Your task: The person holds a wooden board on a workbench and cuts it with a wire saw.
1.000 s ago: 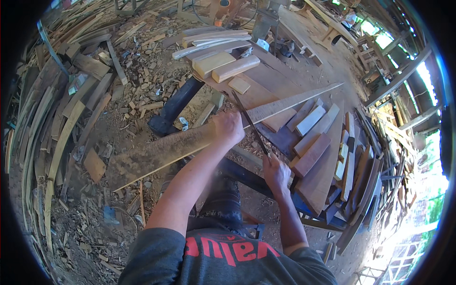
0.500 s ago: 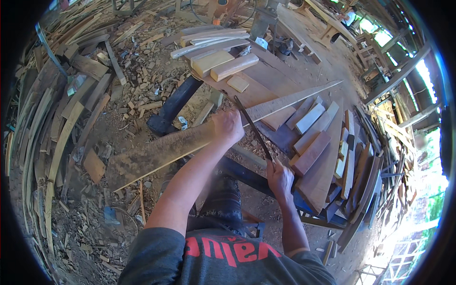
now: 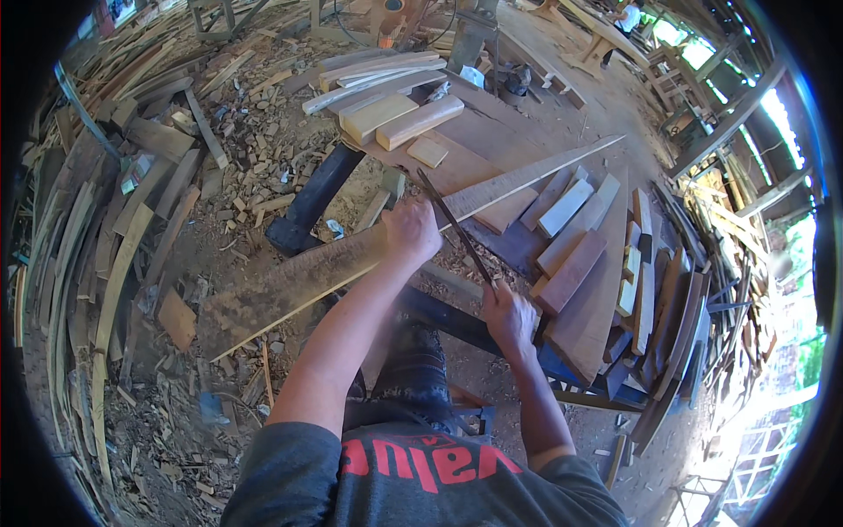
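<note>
My left hand is closed on a long tapered plank, which lies slanting across a bench and overhangs toward the lower left. My right hand grips the near end of a long, narrow dark saw-like blade, which crosses the plank just right of my left hand; its toothed edge, if any, is too small to make out. Short wooden blocks sit at the bench's far end, with more blocks to the right of my right hand.
A dark bench leg stands beyond the plank. Piles of offcuts cover the ground at left; more stacked strips line the right. A person is at a wooden piece in the far upper right, near machinery at the back.
The blade and my right hand shifted slightly toward me along the blade's line. My left hand stays on the plank. The whole view has shifted slightly.
</note>
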`<action>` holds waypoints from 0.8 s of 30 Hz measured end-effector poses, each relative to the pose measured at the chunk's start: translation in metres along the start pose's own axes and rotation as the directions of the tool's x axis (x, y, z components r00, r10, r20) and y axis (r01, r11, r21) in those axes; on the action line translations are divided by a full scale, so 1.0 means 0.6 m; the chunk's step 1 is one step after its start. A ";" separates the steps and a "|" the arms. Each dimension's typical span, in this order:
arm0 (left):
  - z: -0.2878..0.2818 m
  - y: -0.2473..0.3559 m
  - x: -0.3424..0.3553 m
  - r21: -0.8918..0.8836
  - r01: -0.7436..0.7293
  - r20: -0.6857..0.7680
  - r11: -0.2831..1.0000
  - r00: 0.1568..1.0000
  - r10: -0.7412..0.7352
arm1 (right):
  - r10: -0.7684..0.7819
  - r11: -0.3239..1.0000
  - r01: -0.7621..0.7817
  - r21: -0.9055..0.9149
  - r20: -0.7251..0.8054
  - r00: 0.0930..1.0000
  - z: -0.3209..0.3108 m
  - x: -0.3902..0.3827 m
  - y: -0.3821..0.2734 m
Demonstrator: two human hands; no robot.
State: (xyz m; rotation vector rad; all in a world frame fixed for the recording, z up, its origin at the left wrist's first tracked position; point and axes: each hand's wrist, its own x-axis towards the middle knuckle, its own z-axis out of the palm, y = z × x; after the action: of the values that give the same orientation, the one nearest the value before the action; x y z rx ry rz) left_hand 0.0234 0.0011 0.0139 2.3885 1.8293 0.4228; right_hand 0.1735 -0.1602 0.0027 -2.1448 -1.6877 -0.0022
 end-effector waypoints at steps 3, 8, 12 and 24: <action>-0.006 0.004 0.001 0.000 0.001 -0.008 1.000 1.000 -0.001 | -0.003 0.998 0.003 0.062 -0.004 1.000 -0.008 -0.020 0.010; 0.006 0.017 0.008 -0.007 -0.019 0.025 1.000 1.000 0.019 | -0.032 0.999 0.034 0.032 -0.052 0.998 0.023 0.079 -0.039; 0.013 0.006 0.007 0.000 -0.014 0.031 1.000 0.999 0.014 | -0.044 0.998 0.046 0.030 -0.049 0.998 0.015 0.061 -0.036; 0.007 0.011 0.009 0.000 -0.010 0.019 1.000 1.000 0.010 | -0.029 0.999 0.030 0.026 -0.031 0.999 0.031 0.096 -0.053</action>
State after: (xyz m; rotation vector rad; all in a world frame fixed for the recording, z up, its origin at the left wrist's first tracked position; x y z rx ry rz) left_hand 0.0317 0.0046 0.0125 2.3942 1.8098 0.3996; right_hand 0.1545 -0.0948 0.0104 -2.0900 -1.6929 -0.0215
